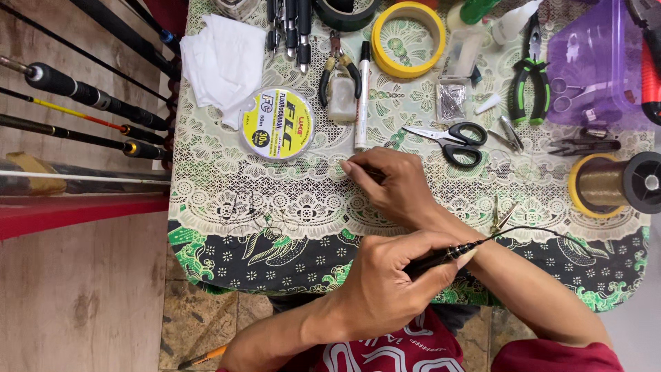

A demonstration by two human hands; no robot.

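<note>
Nearest the body, the left hand point(385, 286) is closed in a fist around a thin black rod point(447, 253), whose tip runs out to the right of the knuckles and curves off over the table's near edge point(275, 293). Just beyond it, the right hand point(392, 186) lies across the lace-patterned cloth point(289, 200), fingers pinched together on something small and dark at their tips; what it is cannot be told. To the left of both hands the cloth is bare save for loose loops of fine line point(251, 217), the roomiest stretch for moving.

Just past the right hand's fingertips lie a white marker point(362, 96) and black-handled scissors point(454, 141). Left of those sits a round spool of fishing line point(277, 124), and further left a white tissue point(220, 58) at the table's left edge. Well right of the hands, a large reel of golden thread point(613, 182) stands near the right edge. Farthest out are a yellow tape ring point(408, 38) and green-handled pliers point(529, 83).
</note>
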